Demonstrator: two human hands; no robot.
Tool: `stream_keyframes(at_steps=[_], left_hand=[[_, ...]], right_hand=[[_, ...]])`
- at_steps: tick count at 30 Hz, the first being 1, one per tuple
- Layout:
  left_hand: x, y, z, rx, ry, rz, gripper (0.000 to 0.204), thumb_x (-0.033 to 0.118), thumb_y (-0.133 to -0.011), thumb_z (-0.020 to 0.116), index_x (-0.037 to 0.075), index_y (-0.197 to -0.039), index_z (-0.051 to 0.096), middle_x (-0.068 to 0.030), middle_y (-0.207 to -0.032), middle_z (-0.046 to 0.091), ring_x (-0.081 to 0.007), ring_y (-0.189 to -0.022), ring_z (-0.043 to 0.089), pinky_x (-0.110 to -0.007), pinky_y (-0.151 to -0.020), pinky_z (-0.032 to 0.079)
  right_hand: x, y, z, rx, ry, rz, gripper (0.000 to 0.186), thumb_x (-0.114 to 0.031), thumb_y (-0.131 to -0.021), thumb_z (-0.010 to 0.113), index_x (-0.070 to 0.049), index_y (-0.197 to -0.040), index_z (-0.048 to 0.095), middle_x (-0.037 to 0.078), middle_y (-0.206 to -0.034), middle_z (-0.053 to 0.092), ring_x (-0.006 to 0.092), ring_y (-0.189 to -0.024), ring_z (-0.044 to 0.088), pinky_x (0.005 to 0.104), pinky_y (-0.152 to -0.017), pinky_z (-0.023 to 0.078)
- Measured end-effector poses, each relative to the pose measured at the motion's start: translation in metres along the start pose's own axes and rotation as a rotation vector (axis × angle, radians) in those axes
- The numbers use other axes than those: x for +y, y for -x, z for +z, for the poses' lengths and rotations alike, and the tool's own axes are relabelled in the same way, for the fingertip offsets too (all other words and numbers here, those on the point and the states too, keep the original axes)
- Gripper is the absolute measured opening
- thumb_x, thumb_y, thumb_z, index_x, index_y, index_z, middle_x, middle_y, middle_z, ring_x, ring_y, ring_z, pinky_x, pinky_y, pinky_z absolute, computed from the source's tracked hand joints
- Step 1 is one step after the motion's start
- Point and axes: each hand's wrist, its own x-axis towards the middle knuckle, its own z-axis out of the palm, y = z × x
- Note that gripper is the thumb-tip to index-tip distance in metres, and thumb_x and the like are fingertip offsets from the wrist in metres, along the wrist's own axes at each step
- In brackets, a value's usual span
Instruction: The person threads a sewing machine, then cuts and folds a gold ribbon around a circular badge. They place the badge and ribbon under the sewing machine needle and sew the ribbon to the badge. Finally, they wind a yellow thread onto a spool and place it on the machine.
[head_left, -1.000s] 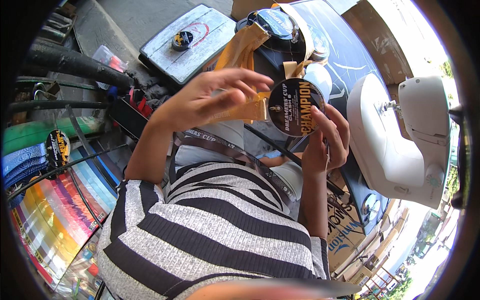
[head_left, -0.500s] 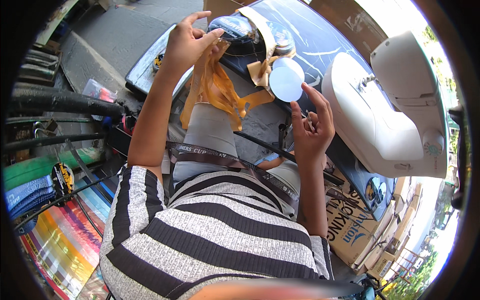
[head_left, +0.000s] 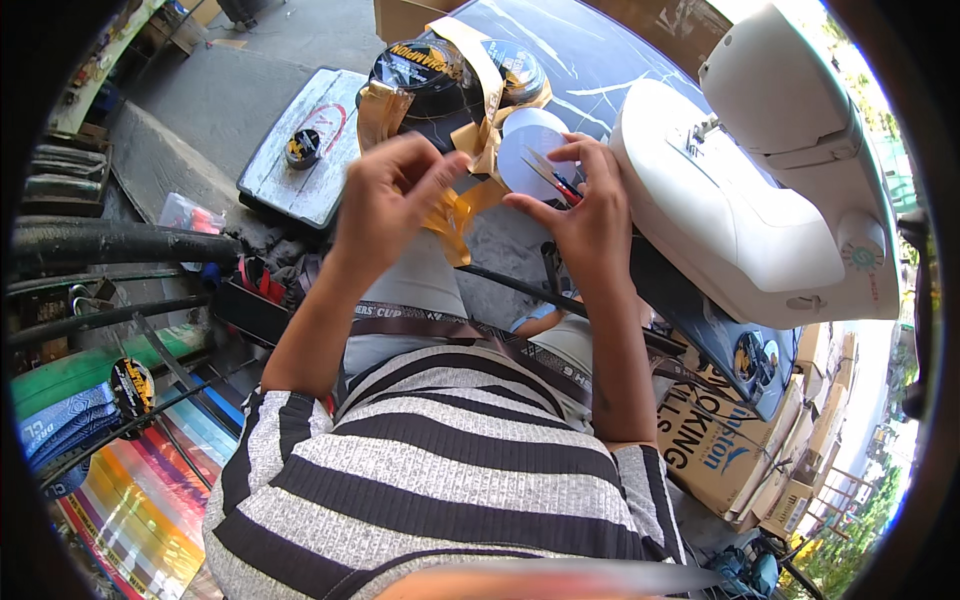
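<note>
My right hand (head_left: 592,200) holds a small pair of scissors (head_left: 557,180), pointed metal blades with red and dark handles. The blades lie across a round white disc (head_left: 521,135), close to my thumb and fingertips; whether I also grip the disc I cannot tell. My left hand (head_left: 385,195) is raised with bent fingers, smeared by motion, in front of hanging gold ribbon (head_left: 452,222). More gold ribbon loops around the disc. Behind it, round black medallions with printed faces (head_left: 416,64) lie at the edge of the dark marbled table (head_left: 600,60).
A white sewing machine (head_left: 740,220) stands on the table at right. To the left, a white-topped stool (head_left: 290,185) bears a small round medallion (head_left: 302,149). Cardboard boxes (head_left: 725,460) stand at lower right. Colourful printed ribbons (head_left: 140,510) lie at lower left.
My left hand has come down and nearer, off the gold ribbon. My right hand has shifted left and up a little, and the scissors now show with blades pointing outward.
</note>
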Motion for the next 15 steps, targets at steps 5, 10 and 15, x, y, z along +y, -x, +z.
stream_keyframes(at_steps=[5, 10, 15], left_hand=[[-0.016, 0.015, 0.035, -0.194, 0.765, -0.383, 0.032, 0.033, -0.095, 0.065, 0.001, -0.093, 0.068, -0.0072, -0.081, 0.07, -0.0107, -0.068, 0.068, -0.021, -0.057, 0.053], [-0.023, 0.011, 0.051, -0.038, 0.895, -0.336, 0.028, 0.029, -0.094, 0.065, 0.001, -0.097, 0.066, -0.0088, -0.085, 0.071, -0.0136, -0.073, 0.07, -0.027, -0.061, 0.06], [-0.028, 0.014, 0.057, 0.033, 0.9, -0.269, 0.019, 0.017, -0.09, 0.07, 0.0, -0.098, 0.066, -0.0075, -0.088, 0.072, -0.0108, -0.078, 0.069, -0.025, -0.066, 0.059]], right_hand=[[-0.008, 0.019, 0.003, 0.135, -0.09, -0.033, 0.064, -0.024, -0.062, 0.09, -0.013, -0.115, 0.055, 0.011, -0.118, 0.055, 0.029, -0.103, 0.062, 0.0379, -0.077, 0.057], [-0.016, 0.039, 0.007, 0.124, -0.065, 0.003, 0.065, -0.024, -0.062, 0.09, -0.016, -0.117, 0.056, 0.011, -0.118, 0.051, 0.0271, -0.096, 0.063, 0.0368, -0.074, 0.058], [-0.022, 0.046, -0.003, 0.007, -0.091, 0.01, 0.054, -0.021, -0.067, 0.088, -0.012, -0.113, 0.06, 0.012, -0.116, 0.051, 0.0255, -0.096, 0.063, 0.0348, -0.07, 0.058]])
